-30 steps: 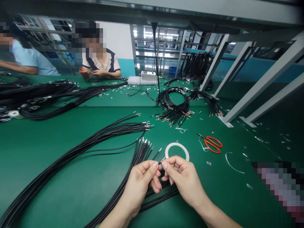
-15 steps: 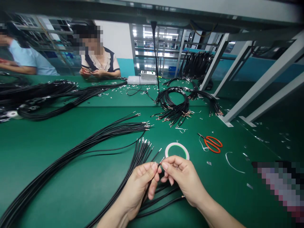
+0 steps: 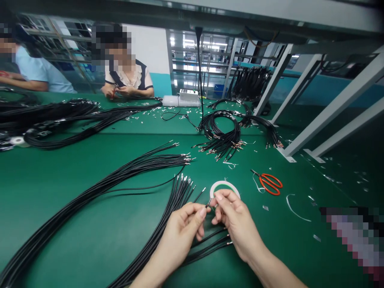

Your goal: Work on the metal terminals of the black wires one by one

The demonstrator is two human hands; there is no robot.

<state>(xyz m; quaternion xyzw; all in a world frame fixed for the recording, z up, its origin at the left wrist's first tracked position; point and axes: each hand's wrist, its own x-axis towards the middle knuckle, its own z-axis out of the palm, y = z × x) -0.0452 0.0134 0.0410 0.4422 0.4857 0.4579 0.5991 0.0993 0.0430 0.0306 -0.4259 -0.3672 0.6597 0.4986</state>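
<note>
My left hand (image 3: 181,232) and my right hand (image 3: 235,222) meet low in the middle, both pinched on the metal-tipped end of a thin black wire (image 3: 208,203). More black wires (image 3: 207,246) run under my hands across the green table (image 3: 75,192). A fanned bunch of black wires (image 3: 180,190) with metal tips lies just left of my fingers. A white tape roll (image 3: 225,186) rests right behind my right hand.
Orange-handled scissors (image 3: 269,183) lie to the right of the tape. A long wire bundle (image 3: 141,162) sweeps left; coiled wires (image 3: 223,132) sit further back. Two people (image 3: 126,78) work at the far side. White frame legs (image 3: 327,116) slant at the right.
My hands shifted slightly forward toward the tape roll, the right fingers moving up along the wire tip. Loose wire ends show more from under my right hand.
</note>
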